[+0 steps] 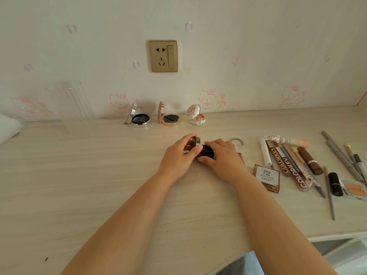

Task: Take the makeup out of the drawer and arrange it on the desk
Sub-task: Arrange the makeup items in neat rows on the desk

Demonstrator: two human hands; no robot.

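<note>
1. Makeup compact [205, 151], dark & round, sits at mid-desk [79, 175] betw. both hands; its brown lid [195, 140] is tilted up, i.e. partly open.
2. Left hand [178, 155]: fingers curled over the lid's top edge, thumb pressed vs. the compact's front; clamped on lid.
3. Right hand [224, 157]: fingers wrapped over the base, thumb at its near edge; holds it steady on the desk.
4. Back row by the wall: silver compact [139, 118], rose-gold compact [169, 118], white floral compact [196, 116], all stood open, lids upright, side by side but apart.
5. Right group: lip-gloss tubes [286, 163], brown lipstick [309, 160], square palette [267, 177], pencils [343, 155], lying flat, close together.
6. Step in hand (judged): opening the compact to match the back row.
7. Next move calls for: lid swung fully upright w/o base sliding, then placement in line w/ the three open ones; gap left of silver or right of floral looks usable.
8. Drawer: only a pale edge at lower right; contents not visible.
</note>
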